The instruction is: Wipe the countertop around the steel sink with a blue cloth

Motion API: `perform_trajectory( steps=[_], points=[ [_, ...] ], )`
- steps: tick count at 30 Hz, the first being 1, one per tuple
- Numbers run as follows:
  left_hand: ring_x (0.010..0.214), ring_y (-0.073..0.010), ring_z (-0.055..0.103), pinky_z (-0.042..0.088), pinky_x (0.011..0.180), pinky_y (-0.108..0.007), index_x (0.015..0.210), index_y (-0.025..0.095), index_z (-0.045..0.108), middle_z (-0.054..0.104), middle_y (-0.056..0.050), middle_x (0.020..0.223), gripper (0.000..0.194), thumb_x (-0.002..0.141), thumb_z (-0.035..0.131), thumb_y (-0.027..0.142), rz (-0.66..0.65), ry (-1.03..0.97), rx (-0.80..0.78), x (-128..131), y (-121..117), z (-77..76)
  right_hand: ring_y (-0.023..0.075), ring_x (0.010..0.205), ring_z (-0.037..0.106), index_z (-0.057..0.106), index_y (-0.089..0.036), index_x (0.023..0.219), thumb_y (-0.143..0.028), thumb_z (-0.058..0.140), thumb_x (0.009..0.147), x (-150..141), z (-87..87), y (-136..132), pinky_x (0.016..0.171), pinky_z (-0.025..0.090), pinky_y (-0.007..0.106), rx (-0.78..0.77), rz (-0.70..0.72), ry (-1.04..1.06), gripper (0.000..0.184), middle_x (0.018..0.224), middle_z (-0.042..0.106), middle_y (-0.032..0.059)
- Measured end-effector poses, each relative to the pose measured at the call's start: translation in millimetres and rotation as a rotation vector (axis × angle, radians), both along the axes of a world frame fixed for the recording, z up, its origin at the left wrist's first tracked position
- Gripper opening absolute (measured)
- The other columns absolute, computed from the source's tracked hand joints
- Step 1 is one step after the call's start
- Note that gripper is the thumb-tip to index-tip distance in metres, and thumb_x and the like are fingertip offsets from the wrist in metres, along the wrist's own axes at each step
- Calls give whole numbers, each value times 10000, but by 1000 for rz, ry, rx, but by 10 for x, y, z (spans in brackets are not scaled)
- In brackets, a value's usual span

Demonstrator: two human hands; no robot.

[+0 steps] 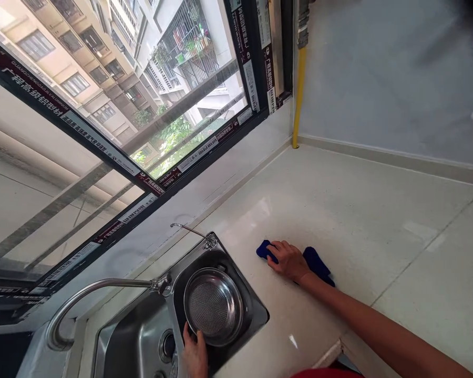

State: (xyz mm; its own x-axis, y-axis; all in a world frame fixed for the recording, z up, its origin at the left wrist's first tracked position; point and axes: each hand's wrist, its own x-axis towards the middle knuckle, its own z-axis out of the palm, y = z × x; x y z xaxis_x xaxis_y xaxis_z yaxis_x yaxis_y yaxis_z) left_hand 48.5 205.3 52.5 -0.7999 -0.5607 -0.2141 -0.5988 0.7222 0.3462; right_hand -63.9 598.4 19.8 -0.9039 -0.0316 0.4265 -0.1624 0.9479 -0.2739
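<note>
My right hand [287,260] presses a dark blue cloth [318,266] against the pale countertop [378,226]. Its fingers curl over the cloth, and parts of it stick out on both sides of the hand. At the bottom, my left hand [196,353] rests by the near rim of a round metal colander [209,310], two fingertips apart at its edge; the rest of its fingers are hidden. The colander sits in the smaller right-hand basin of a steel double sink [256,310].
A tall curved faucet [102,283] rises by the larger basin, and a thin spout [191,229] stands at the sink's far corner. Dark-framed windows [197,157] run along the left. A yellow pipe [299,100] enters the counter at the back corner.
</note>
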Motion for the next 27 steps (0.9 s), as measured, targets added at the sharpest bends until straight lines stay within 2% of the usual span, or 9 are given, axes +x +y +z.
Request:
perform_trajectory(
  steps=[5,11,15,18,20,27],
  points=[
    [1054,-315,694,524,889,-397,1438,65,390,724,-200,1173,610,935,330,405,8,-29,30,-83,-51,-270,203,974,586,657,-219,1087,-307,542,880,-10,19,-16,782,432,328,0,-9,9,252,1143,685,41],
    [1122,-338,672,519,947,-430,1441,57,407,696,-212,1242,635,936,315,431,35,-74,92,-135,-90,-425,213,978,593,662,-229,1109,-305,538,877,-16,-14,-14,787,446,333,3,-16,4,274,1150,690,46],
    [1202,-284,643,517,991,-362,1428,62,436,657,-189,1331,614,940,312,413,68,-116,133,-160,-150,-541,220,1000,594,655,-216,1132,-317,515,899,-9,-35,0,805,461,337,9,0,-9,290,1168,682,68],
    [1261,-262,607,508,1012,-315,1385,9,475,623,-217,1367,614,940,315,401,96,-151,144,-176,-201,-633,228,1018,593,652,-207,1141,-323,504,907,-7,-43,2,817,470,348,10,4,-11,300,1173,679,85],
    [1278,-272,594,504,1022,-322,1353,-14,500,611,-242,1370,609,937,322,393,100,-177,144,-187,-216,-669,232,1025,593,654,-201,1133,-316,503,904,-11,-48,-2,817,475,355,10,3,-7,297,1163,682,92],
    [1192,-292,651,506,1029,-374,1186,56,650,710,-215,1218,488,914,378,356,17,-238,170,-195,-147,-639,233,1007,607,639,-197,1128,-311,468,923,-26,-91,-16,798,494,353,19,2,22,290,1133,687,90]
  ],
)
